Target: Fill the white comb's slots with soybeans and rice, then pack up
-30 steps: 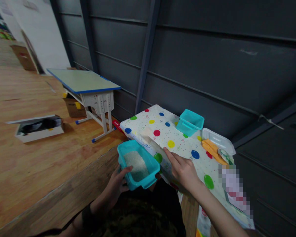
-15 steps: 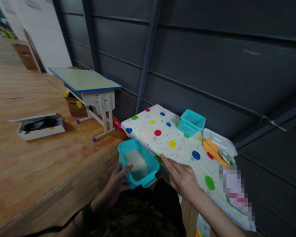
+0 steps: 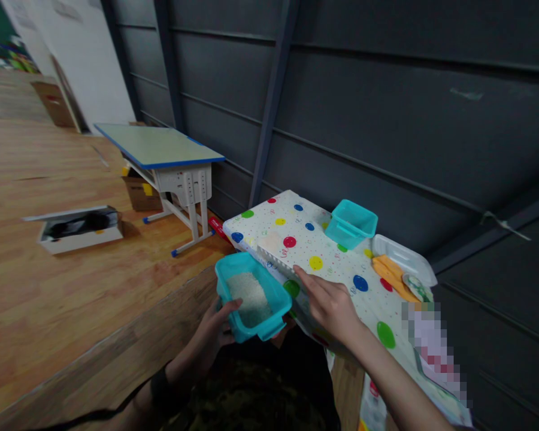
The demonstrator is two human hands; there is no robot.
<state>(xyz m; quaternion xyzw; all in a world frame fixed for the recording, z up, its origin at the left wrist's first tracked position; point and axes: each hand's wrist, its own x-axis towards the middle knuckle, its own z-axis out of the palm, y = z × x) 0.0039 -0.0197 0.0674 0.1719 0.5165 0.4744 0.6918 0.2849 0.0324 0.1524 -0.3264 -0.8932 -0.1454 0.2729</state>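
My left hand (image 3: 216,326) grips the near left corner of a teal plastic container (image 3: 269,295) holding white rice, thumb over its rim, just off the table's near edge. My right hand (image 3: 330,302) reaches over the polka-dot tablecloth (image 3: 296,224). Its fingers are pinched on the end of a clear flat ridged piece (image 3: 273,248) that lies tilted beside the container's far rim. An empty teal container (image 3: 353,222) stands further back on the cloth.
A white foam tray (image 3: 402,254) with an orange item (image 3: 388,272) sits at the table's right. A grey panelled wall (image 3: 386,120) runs behind. To the left, a school desk (image 3: 157,146), a cardboard box (image 3: 139,193) and an open white box (image 3: 78,230) stand on the wooden floor.
The clear piece in my right hand dipped toward the rice container half a second ago and now points up over the cloth again. My left hand kept the container still.
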